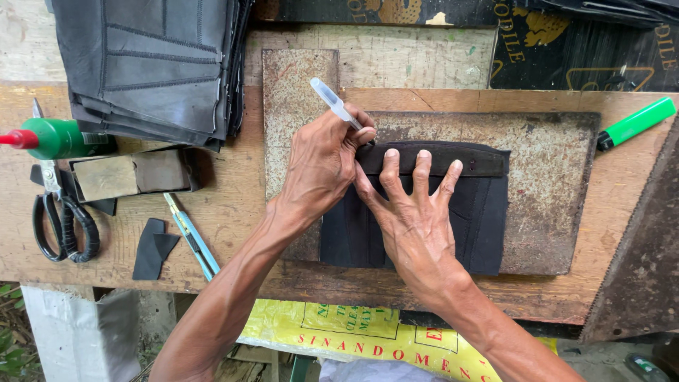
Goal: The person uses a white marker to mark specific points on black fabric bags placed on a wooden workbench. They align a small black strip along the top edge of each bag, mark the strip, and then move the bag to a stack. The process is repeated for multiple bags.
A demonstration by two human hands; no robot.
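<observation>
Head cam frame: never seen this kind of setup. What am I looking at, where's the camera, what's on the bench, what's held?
There is no machine here: a person works with two bare hands, and the one picture comes from a camera worn on their head, looking down at a wooden workbench.

The left hand holds a white pen, its tip hidden behind the fingers, at the top edge of a flat black piece. The right hand lies spread flat on that piece, pressing it onto a worn board.

Around them: a stack of black sheets at top left, a green bottle with a red tip, scissors, a blue cutter, small black scraps, a green marker at right, and what looks like a saw blade at the right edge.
</observation>
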